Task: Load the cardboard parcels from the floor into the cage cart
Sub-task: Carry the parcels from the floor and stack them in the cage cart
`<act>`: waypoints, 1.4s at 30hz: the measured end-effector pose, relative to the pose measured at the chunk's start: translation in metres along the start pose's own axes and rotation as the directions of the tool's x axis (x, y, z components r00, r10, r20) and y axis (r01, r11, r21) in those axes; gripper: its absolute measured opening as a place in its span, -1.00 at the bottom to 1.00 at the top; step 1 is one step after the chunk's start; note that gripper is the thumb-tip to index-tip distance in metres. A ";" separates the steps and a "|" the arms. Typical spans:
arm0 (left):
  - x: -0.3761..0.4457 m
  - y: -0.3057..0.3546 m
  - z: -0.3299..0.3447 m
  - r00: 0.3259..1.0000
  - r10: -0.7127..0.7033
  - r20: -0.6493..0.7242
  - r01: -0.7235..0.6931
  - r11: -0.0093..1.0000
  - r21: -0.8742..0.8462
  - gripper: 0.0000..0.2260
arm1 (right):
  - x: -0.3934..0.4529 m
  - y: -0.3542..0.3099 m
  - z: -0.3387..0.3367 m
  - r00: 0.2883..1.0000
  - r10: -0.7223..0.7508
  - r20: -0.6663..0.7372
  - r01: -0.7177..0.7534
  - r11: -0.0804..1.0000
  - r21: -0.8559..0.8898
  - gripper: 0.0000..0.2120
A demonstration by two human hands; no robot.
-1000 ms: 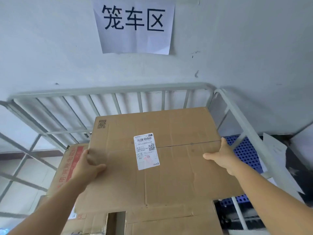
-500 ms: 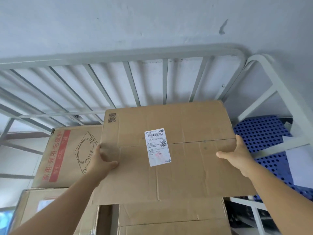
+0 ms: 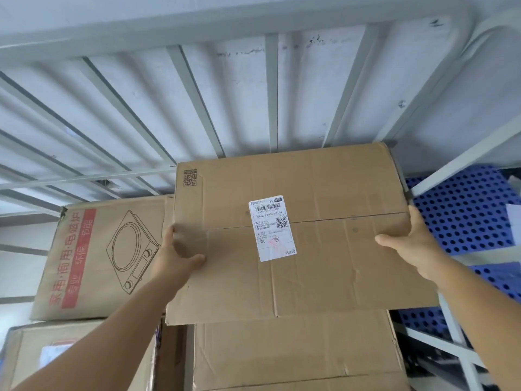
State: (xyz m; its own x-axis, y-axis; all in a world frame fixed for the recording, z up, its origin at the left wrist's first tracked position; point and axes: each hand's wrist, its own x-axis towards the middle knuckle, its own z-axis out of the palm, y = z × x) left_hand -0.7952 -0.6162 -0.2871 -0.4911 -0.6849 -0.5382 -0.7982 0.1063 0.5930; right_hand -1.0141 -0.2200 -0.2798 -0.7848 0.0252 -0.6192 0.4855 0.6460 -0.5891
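A flat brown cardboard parcel (image 3: 332, 249) with a white shipping label lies on top of a stack of boxes inside the grey cage cart (image 3: 220, 46). My left hand (image 3: 174, 258) grips its left edge, thumb on the top face. My right hand (image 3: 414, 246) grips its right edge, thumb on top as well. The parcel's far edge reaches close to the cart's back bars. Its underside and my fingers beneath it are hidden.
A box (image 3: 101, 258) printed with red characters and a cooker drawing sits to the left in the cart. More cardboard boxes (image 3: 296, 354) lie under the held parcel. A blue perforated panel (image 3: 465, 213) shows past the cart's right side bars.
The parcel has moved deeper into the cart toward the back bars, and the view has tilted down and come closer. Both hands keep their grip on its edges.
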 end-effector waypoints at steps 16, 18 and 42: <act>0.004 0.021 0.009 0.998 0.065 -0.008 -0.057 0.928 0.367 -0.17 | 0.013 -0.015 0.006 0.999 -0.016 -0.033 0.007 0.965 -0.261 -0.02; -0.010 0.028 0.009 0.997 0.072 0.008 -0.068 0.900 0.430 -0.20 | 0.001 -0.018 0.009 0.998 -0.048 -0.045 0.025 0.911 -0.412 -0.04; -0.302 0.104 -0.061 0.592 0.625 0.508 -0.768 0.247 0.591 -0.35 | -0.376 -0.017 -0.030 0.938 -0.330 -0.105 0.164 0.689 -0.706 -0.19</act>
State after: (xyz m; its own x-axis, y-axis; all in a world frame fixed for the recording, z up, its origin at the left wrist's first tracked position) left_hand -0.7086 -0.4425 -0.0263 -0.9672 0.0273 -0.2524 -0.0260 0.9783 0.2057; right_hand -0.7388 -0.2177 -0.0221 -0.9369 -0.1098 -0.3319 -0.0661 0.9879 -0.1401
